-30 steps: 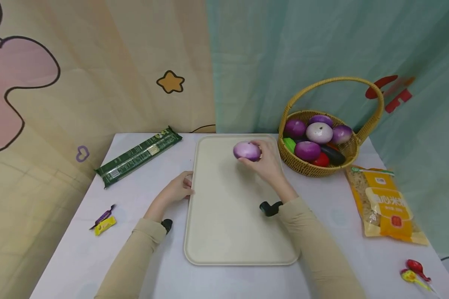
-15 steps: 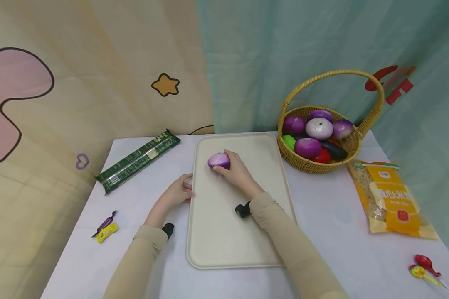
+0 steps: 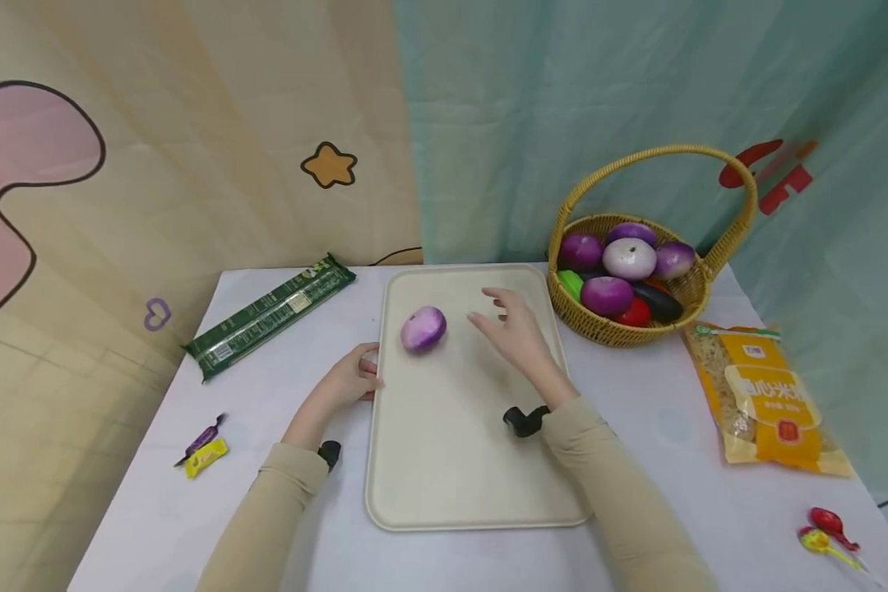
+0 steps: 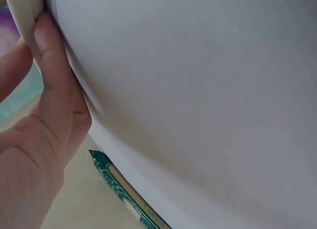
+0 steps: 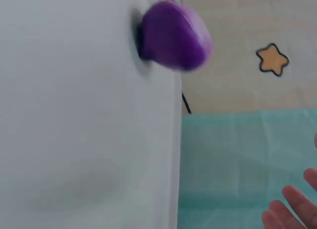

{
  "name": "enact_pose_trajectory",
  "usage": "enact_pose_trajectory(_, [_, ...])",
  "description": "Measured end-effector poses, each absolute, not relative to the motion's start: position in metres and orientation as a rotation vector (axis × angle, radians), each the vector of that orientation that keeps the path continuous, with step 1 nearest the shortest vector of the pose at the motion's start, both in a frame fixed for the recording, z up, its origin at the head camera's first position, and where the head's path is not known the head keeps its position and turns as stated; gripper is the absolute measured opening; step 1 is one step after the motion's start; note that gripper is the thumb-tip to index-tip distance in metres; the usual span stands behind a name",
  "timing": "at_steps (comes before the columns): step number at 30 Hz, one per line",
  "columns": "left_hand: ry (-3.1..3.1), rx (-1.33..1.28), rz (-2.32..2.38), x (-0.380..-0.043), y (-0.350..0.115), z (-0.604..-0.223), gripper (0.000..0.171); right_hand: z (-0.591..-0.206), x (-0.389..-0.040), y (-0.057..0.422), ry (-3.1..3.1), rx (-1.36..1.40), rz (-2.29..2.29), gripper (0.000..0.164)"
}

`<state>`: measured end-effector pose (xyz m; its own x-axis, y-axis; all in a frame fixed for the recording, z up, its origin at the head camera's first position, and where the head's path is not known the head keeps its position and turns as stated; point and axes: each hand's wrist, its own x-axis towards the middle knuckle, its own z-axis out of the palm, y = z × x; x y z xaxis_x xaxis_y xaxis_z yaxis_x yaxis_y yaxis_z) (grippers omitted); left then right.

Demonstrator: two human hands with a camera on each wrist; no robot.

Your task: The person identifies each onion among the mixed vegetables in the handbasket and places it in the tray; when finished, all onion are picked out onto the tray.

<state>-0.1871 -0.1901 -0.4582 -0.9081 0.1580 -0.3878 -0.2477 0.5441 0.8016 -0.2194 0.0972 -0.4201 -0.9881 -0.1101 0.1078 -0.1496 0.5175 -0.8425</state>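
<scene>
A purple onion [image 3: 423, 330] lies on the upper left part of a cream rectangular tray [image 3: 466, 469]. My left hand [image 3: 344, 380] is at the tray's left side. In the left wrist view its thumb and fingers pinch the tray's rim [image 4: 22, 16]. Apart from the onion, over the tray's upper right part, is my right hand [image 3: 516, 333], fingers spread and nothing between them. The right wrist view shows the onion [image 5: 176, 36] on the tray, with a few fingertips [image 5: 297, 202] of that hand at the lower right.
A wicker basket [image 3: 599, 327] with a tall handle holds several onions, an eggplant and a tomato at the back right. A yellow food bag [image 3: 770, 403] and two lollipops [image 3: 825, 530] lie to the right. Leftward are a green packet [image 3: 270, 316] and two wrapped candies [image 3: 205, 450].
My right hand carried the onion leftward over the tray, let go of it there, and moved back to the right. The left hand stayed at the tray's edge.
</scene>
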Motion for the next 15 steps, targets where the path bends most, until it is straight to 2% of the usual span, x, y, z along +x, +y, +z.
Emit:
enact_pose_trajectory(5, [2.373,-0.081,1.316,-0.188,-0.192,-0.457,0.066,-0.394,-0.212,0.165,-2.483,0.113,1.353,0.041])
enact_pose_trajectory(10, [2.369,-0.078,1.320,-0.187,-0.192,-0.458,0.065,-0.391,-0.213,0.228,-2.551,-0.126,1.266,0.057])
enact_pose_trajectory(15, [2.367,-0.105,1.327,-0.186,-0.190,-0.461,0.065,-0.400,-0.217,0.254,-2.671,-0.212,1.261,0.076])
